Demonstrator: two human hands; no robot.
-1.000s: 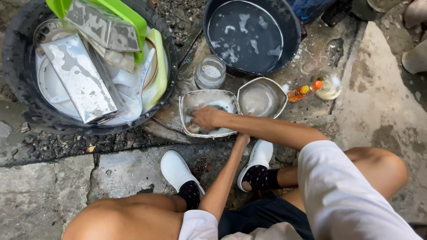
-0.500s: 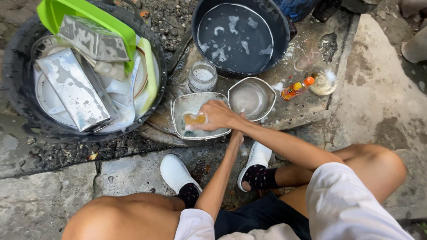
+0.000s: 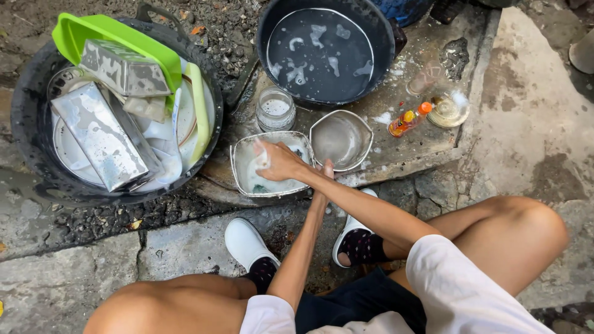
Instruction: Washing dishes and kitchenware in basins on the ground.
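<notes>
I squat over a square metal tray (image 3: 243, 176) with soapy water in it, set on a wet stone slab. My right hand (image 3: 281, 162) is inside the tray, closed on a foam-covered sponge (image 3: 263, 158) pressed near the tray's far wall. My left hand (image 3: 325, 169) grips the tray's right rim, reaching up between my knees. A round metal bowl (image 3: 341, 139) sits touching the tray on its right.
A black basin of soapy water (image 3: 322, 46) stands behind, with a glass jar (image 3: 275, 108) in front of it. At right lie a small orange bottle (image 3: 405, 122) and a glass dish (image 3: 448, 110). A black tub (image 3: 25, 124) at left holds plates, metal boxes and a green tray (image 3: 111, 34).
My right hand has moved the sponge across the tray, first toward the near side, now back up to the far left. The left hand stays on the rim. The view has shifted slightly.
</notes>
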